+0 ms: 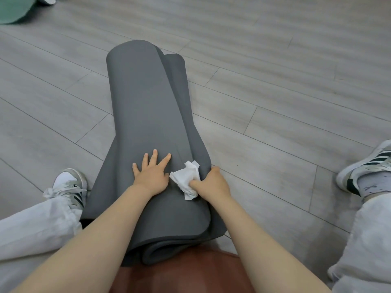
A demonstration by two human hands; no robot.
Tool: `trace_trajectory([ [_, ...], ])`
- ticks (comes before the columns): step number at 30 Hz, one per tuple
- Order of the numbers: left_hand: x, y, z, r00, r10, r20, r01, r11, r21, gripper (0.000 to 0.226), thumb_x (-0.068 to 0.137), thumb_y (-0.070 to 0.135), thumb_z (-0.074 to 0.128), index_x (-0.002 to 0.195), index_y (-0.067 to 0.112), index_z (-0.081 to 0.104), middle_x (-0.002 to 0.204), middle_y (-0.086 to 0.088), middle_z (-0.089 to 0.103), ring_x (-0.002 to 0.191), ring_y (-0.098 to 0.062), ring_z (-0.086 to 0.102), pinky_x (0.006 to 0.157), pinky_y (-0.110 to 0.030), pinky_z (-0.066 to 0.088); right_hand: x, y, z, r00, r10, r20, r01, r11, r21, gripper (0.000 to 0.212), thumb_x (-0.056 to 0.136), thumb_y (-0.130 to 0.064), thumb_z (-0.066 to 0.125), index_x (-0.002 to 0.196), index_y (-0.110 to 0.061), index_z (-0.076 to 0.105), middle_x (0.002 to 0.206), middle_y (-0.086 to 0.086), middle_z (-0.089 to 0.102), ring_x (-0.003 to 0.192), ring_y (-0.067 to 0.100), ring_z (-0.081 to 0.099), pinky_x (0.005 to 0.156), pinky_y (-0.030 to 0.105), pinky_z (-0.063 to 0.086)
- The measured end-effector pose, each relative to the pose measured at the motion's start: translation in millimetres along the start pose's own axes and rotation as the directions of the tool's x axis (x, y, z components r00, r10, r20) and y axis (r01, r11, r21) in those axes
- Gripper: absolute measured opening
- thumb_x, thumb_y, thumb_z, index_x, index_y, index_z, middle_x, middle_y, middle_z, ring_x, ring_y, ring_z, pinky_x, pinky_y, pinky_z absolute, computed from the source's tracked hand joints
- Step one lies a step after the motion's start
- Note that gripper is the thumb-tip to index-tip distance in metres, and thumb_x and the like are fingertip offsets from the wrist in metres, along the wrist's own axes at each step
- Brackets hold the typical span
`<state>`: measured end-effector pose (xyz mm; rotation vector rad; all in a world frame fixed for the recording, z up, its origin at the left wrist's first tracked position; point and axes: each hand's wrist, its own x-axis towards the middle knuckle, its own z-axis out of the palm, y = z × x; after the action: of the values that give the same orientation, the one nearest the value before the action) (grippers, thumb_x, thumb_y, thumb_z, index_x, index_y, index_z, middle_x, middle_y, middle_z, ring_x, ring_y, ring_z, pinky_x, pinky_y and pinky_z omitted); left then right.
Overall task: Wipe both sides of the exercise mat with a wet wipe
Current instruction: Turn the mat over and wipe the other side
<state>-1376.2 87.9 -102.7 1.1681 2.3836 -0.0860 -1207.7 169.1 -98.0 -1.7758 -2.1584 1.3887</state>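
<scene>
A dark grey exercise mat (146, 106) lies loosely rolled on the floor between my legs, its length running away from me. My left hand (151, 175) presses flat on top of the roll, fingers spread. My right hand (211, 183) sits at the roll's right side, fingers curled over the mat's edge. The same hand pinches a crumpled white wet wipe (187, 178), which lies on the mat between my two hands.
Grey wood-look floor (275, 81) surrounds the mat. My left shoe (69, 187) sits close to the mat's left side and my right shoe (364, 166) is far right. A green object (14, 9) lies at the far top left. A brown cushion-like surface (179, 275) is under me.
</scene>
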Motion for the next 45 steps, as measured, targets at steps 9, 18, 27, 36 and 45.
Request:
trace_trajectory([
  [9, -23.8, 8.8, -20.8, 0.993, 0.118, -0.017, -0.119, 0.981, -0.153, 0.059, 0.102, 0.036, 0.036, 0.155, 0.046, 0.012, 0.167, 0.002, -0.006, 0.153, -0.026, -0.007, 0.119, -0.059, -0.003, -21.4, -19.1, -38.9, 0.978, -0.209, 0.028, 0.209, 0.978, -0.025, 0.043, 0.067, -0.04, 0.063, 0.103, -0.019, 0.05, 0.094, -0.005, 0.061, 0.084, 0.017, 0.06, 0.076, 0.037, 0.053],
  [18, -36.5, 60.6, -59.1, 0.932, 0.033, -0.361, -0.304, 0.613, -0.729, 0.048, 0.103, 0.026, 0.042, 0.151, 0.024, 0.038, 0.157, 0.005, 0.037, 0.145, -0.013, 0.031, 0.121, -0.034, 0.02, -45.8, -14.7, -134.4, 0.946, -0.243, -0.213, 0.254, 0.967, 0.027, 0.039, 0.068, -0.033, 0.062, 0.102, -0.02, 0.049, 0.091, -0.008, 0.059, 0.083, 0.016, 0.06, 0.07, 0.033, 0.05],
  [27, -50.6, 78.8, -40.0, 0.998, -0.033, -0.061, -0.017, 0.741, -0.671, 0.071, 0.099, 0.055, 0.043, 0.158, 0.027, 0.014, 0.162, -0.007, 0.025, 0.147, -0.03, 0.027, 0.12, -0.043, 0.023, -58.0, 49.7, -303.1, 0.867, -0.054, -0.495, 0.006, 0.995, -0.099, 0.054, 0.063, -0.029, 0.065, 0.113, -0.016, 0.05, 0.102, 0.004, 0.061, 0.095, 0.028, 0.06, 0.081, 0.039, 0.051],
  [36, -65.6, 242.1, 40.1, 0.903, 0.421, -0.083, -0.369, 0.664, -0.65, 0.07, 0.1, 0.035, 0.056, 0.157, 0.03, 0.016, 0.166, 0.0, 0.011, 0.152, -0.012, 0.01, 0.119, -0.024, 0.007, -32.1, 184.1, -390.7, 0.772, 0.162, -0.615, -0.229, 0.973, -0.031, 0.038, 0.081, -0.024, 0.061, 0.111, -0.005, 0.047, 0.097, 0.011, 0.056, 0.083, 0.03, 0.058, 0.064, 0.033, 0.04],
  [45, -25.0, 294.0, 122.0, 0.852, 0.501, 0.153, -0.466, 0.858, -0.217, 0.066, 0.102, 0.04, 0.041, 0.157, 0.04, 0.003, 0.166, -0.003, 0.011, 0.151, -0.03, 0.015, 0.12, -0.05, 0.021, 11.4, 279.1, -365.6, 0.883, 0.081, -0.463, -0.33, 0.808, -0.488, 0.038, 0.091, -0.014, 0.044, 0.129, -0.016, 0.05, 0.12, 0.015, 0.048, 0.108, 0.036, 0.054, 0.092, 0.041, 0.042],
])
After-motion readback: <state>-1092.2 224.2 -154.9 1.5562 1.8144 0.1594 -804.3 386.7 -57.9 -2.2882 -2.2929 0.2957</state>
